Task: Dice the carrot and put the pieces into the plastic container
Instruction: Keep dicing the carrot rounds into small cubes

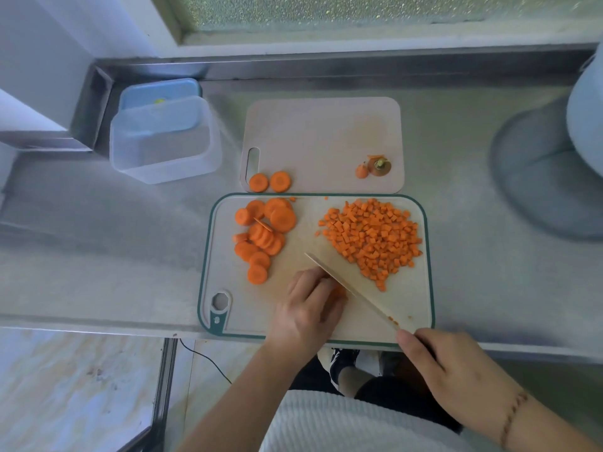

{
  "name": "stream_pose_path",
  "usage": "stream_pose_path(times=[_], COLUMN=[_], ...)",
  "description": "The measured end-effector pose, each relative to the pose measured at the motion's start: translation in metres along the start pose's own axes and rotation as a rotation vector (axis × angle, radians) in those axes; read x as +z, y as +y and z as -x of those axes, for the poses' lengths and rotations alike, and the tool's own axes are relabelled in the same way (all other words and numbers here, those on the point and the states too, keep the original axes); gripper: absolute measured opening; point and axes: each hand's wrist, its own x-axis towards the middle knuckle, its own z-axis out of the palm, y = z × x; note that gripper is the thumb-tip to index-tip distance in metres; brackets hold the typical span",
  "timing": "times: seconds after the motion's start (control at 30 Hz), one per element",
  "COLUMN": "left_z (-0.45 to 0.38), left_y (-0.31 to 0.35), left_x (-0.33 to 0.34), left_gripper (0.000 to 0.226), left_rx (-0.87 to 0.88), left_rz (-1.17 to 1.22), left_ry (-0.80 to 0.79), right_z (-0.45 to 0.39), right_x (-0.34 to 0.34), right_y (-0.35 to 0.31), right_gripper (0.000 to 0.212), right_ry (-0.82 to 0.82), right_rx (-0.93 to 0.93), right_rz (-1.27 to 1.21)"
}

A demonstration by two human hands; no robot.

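A green-rimmed cutting board [421,298] holds a pile of diced carrot [375,238] on its right and several carrot slices [262,234] on its left. My left hand [308,308] holds down a small stack of carrot [339,292], mostly hidden under the fingers. My right hand [456,370] grips the handle of a knife [352,290], whose blade runs diagonally up-left right beside my left fingers. The clear plastic container [166,140] stands at the back left with nothing orange in it.
A second, plain cutting board [323,138] lies behind the first, with two carrot slices [269,182] and the carrot ends [373,167] on it. A blue lid [160,99] leans behind the container. A pale round vessel [584,119] is at the right edge. The steel counter's front edge runs below the board.
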Motion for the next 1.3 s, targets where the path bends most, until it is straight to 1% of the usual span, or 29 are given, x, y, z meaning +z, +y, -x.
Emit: stream_pose_path(times=[0.1, 0.37, 0.47, 0.6, 0.73, 0.83, 0.9, 0.97, 1.03, 1.07, 1.13, 1.2, 1.3], left_z=[0.002, 0.0, -0.001, 0.004, 0.004, 0.004, 0.004, 0.005, 0.003, 0.003, 0.003, 0.004, 0.004], left_y=[-0.004, -0.004, -0.004, -0.007, -0.008, -0.008, -0.009, -0.01, -0.011, -0.011, -0.01, -0.009, -0.008], left_x=[0.0, 0.004, 0.003, 0.001, 0.001, 0.002, 0.002, 0.002, 0.002, 0.002, 0.001, 0.001, 0.002], left_gripper=[0.013, 0.011, 0.01, 0.012, 0.009, 0.009, 0.008, 0.007, 0.005, 0.005, 0.004, 0.006, 0.006], left_rx=[0.061, 0.11, 0.128, 0.133, 0.127, 0.132, 0.133, 0.136, 0.139, 0.141, 0.136, 0.122, 0.099], left_rz=[-0.018, -0.008, -0.01, -0.011, -0.01, -0.008, -0.011, -0.01, 0.002, 0.009, 0.008, 0.0, -0.015], left_ry=[0.008, 0.041, 0.035, 0.027, 0.058, 0.06, 0.059, 0.059, 0.06, 0.06, 0.058, 0.066, 0.099], right_z=[0.005, 0.001, -0.012, -0.016, 0.0, 0.009, 0.011, 0.006, -0.004, -0.009, -0.017, -0.016, -0.005], right_x=[-0.001, 0.001, 0.004, 0.002, 0.0, -0.001, 0.0, 0.003, 0.007, 0.009, 0.011, 0.007, -0.002], right_y=[0.006, -0.004, -0.01, -0.007, -0.002, 0.0, 0.0, -0.003, -0.013, -0.017, -0.02, -0.017, -0.012], right_gripper=[0.075, 0.062, 0.059, 0.062, 0.067, 0.056, 0.057, 0.06, 0.052, 0.05, 0.054, 0.056, 0.051], right_ry=[-0.014, -0.107, -0.071, -0.01, -0.011, -0.041, -0.056, -0.084, -0.079, -0.062, -0.036, -0.02, -0.006], right_rx=[-0.001, 0.048, 0.026, 0.011, -0.002, -0.006, 0.007, 0.02, 0.032, 0.021, -0.01, 0.0, 0.016], right_rz=[0.011, 0.158, 0.084, -0.025, -0.071, -0.087, -0.03, 0.124, 0.23, 0.213, 0.077, -0.038, -0.09])
